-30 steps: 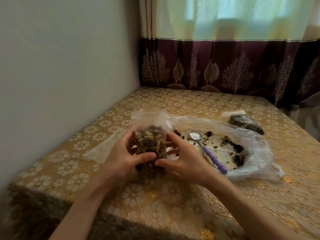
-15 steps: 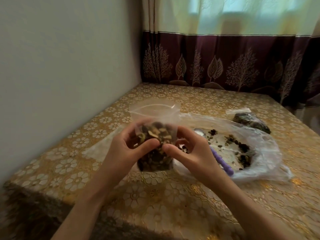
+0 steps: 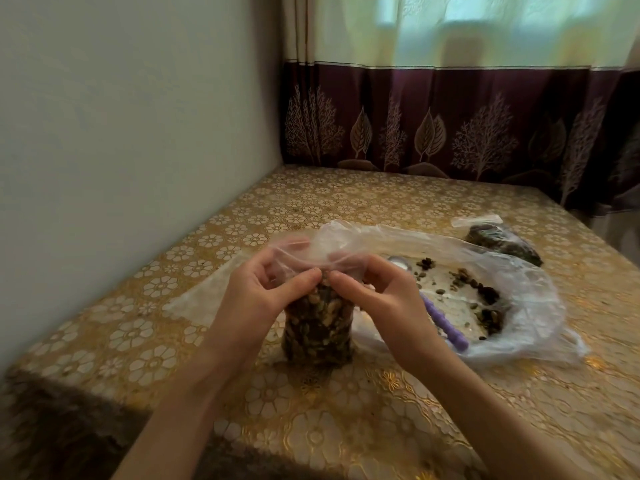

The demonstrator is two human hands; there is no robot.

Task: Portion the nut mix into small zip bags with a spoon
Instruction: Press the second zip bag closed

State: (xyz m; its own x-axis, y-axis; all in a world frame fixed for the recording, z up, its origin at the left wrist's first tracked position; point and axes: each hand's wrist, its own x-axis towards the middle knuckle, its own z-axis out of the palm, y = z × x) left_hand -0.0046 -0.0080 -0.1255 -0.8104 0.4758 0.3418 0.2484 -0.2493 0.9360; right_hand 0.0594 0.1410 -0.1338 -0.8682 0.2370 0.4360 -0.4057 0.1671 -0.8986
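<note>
A small clear zip bag (image 3: pixel 317 327) filled with nut mix stands upright on the table in front of me. My left hand (image 3: pixel 256 299) and my right hand (image 3: pixel 377 296) both pinch its clear top, thumbs and fingertips meeting at the middle of the strip. Just right of it lies a large thin plastic bag (image 3: pixel 512 303), spread open with scattered nuts (image 3: pixel 485 306) left inside. A spoon with a purple handle (image 3: pixel 446 327) lies in that bag, its bowl partly behind my right hand.
Another filled zip bag (image 3: pixel 502 240) lies at the far right of the table. An empty clear bag (image 3: pixel 201 299) lies flat to the left of my hands. A gold flowered cloth (image 3: pixel 311 427) covers the table. A wall runs along the left, a curtain hangs behind.
Both hands have slid up from the bag's filled body to its top strip. The bag now stands lower on the table, and its open mouth is pressed together.
</note>
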